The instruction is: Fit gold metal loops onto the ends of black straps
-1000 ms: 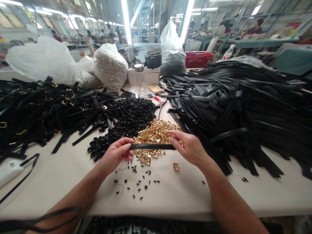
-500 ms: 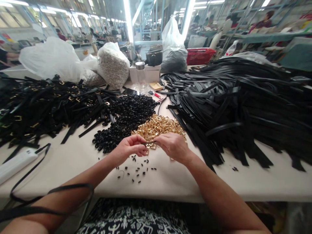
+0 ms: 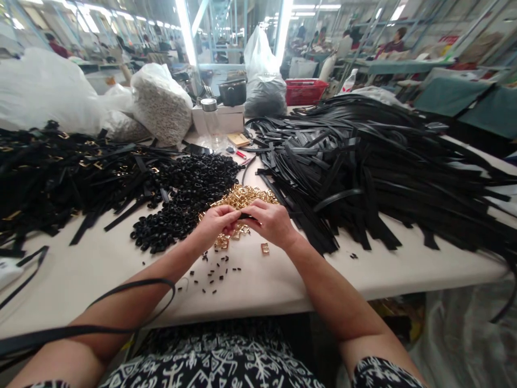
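My left hand (image 3: 218,221) and my right hand (image 3: 271,221) meet over the table, fingers pinched on a short visible piece of black strap (image 3: 247,216) that spans the gap between them. Fingers hide the rest of it. Just behind and beneath the hands lies a heap of gold buckles (image 3: 245,195). One gold buckle (image 3: 265,248) sits apart, below my right wrist. Small black rings (image 3: 189,196) are piled to the left. A long black strap (image 3: 60,335) loops across my left forearm; whether it joins the held piece I cannot tell.
Black straps with buckles (image 3: 60,172) cover the far left, and loose black straps (image 3: 388,178) fill the right. Small black bits (image 3: 215,273) are scattered near the front edge. Plastic bags (image 3: 161,102), a glass jar (image 3: 210,118) and a red basket (image 3: 306,91) stand behind.
The view has swung to the right. My hands have come closer together on the strap, and the right hand has turned. A lone buckle now shows below the right wrist.
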Demonstrator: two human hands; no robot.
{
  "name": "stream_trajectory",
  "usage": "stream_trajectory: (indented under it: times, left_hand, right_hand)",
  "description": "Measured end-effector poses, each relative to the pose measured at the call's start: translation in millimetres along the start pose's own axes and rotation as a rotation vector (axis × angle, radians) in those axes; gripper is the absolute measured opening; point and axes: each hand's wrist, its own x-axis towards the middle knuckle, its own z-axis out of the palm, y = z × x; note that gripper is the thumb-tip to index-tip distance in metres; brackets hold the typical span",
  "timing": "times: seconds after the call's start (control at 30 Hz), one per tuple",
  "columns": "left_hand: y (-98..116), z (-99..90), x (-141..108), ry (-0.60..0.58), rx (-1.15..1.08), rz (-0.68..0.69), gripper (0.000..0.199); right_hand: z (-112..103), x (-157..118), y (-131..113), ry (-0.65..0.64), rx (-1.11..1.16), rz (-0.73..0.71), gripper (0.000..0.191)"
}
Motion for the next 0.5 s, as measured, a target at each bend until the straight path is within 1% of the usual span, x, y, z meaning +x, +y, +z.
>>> stream_trajectory:
  times: [0.1,0.17,0.23,0.27,0.3,0.33,0.37,0.43,0.47,0.5]
  left_hand:
    - [1,0.5,4,-0.03,-0.04,-0.031,0.034]
    - [0,2.6,6,-0.029,-0.086,-0.044,0.034]
    - [-3,7.4,7,-0.002,-0.099,-0.039,0.034]
    - [-5,11.0,5,0.008,-0.066,-0.026,0.033]
    - [-7,15.2,3,0.003,0.008,0.003,0.032]
    - [-10,20.2,0,-0.023,0.131,0.055,0.029]
    - [-12,25.8,-3,-0.063,0.295,0.136,0.025]
    - [-15,38.5,-10,-0.156,0.667,0.345,0.017]
    - [-17,45.0,-12,-0.193,0.815,0.423,0.014]
    - [-18,51.0,-15,-0.223,0.921,0.464,0.011]
  right_hand:
    - [-1,1,-1,0.013,-0.049,-0.009,0.028]
    - [-4,1,0,0.03,-0.084,-0.02,0.027]
    - [-8,2,4,0.09,-0.119,-0.008,0.027]
    - [-10,2,7,0.13,-0.139,0.014,0.027]
    - [-13,2,11,0.171,-0.159,0.044,0.027]
    - [-15,2,15,0.201,-0.179,0.08,0.028]
    - [-17,2,19,0.224,-0.193,0.111,0.028]
    - [-18,3,27,0.239,-0.197,0.139,0.027]
    - [-17,3,29,0.238,-0.194,0.139,0.026]
    - [-16,3,32,0.233,-0.193,0.135,0.026]
